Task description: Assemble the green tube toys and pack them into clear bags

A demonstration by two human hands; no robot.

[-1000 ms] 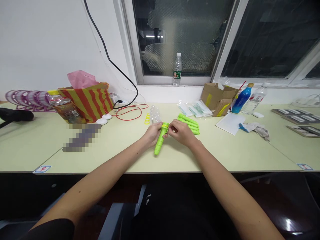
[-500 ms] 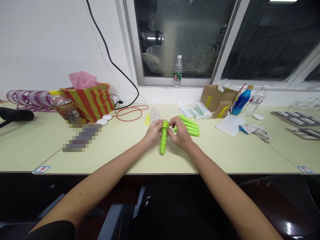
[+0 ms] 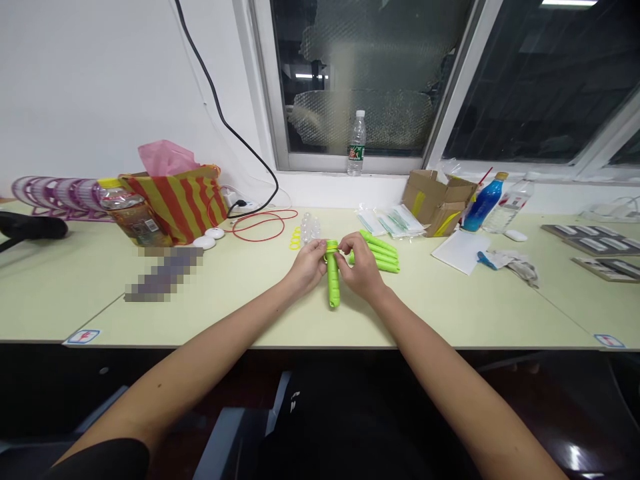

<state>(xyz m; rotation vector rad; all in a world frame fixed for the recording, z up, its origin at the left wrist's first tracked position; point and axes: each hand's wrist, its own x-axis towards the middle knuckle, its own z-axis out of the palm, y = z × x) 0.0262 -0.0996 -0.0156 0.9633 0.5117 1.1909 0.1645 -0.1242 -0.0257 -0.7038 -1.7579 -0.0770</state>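
A green plastic tube (image 3: 334,287) with grooved sides and a threaded top end hangs between my hands, its lower end pointing toward me. My left hand (image 3: 309,265) is closed around its upper part. Thumb and fingers of my right hand (image 3: 361,265) pinch at the right side of the threaded neck, where a yellow ring (image 3: 332,249) appears to sit. Several more green tubes (image 3: 384,257) lie just behind my right hand. Beyond my left hand are several loose yellow rings (image 3: 295,238) and clear plastic pieces (image 3: 311,227).
Clear packets (image 3: 395,221) lie before a cardboard box (image 3: 435,200). To the right stand a blue bottle (image 3: 485,202) and a clear bottle, near white paper (image 3: 459,251) and a glove (image 3: 515,263). A red cable (image 3: 257,233), striped bag (image 3: 185,207) and drink bottle (image 3: 135,213) are left.
The green tube's lower end has swung slightly to the right. Both hands keep their hold at the threaded end, with small finger shifts.
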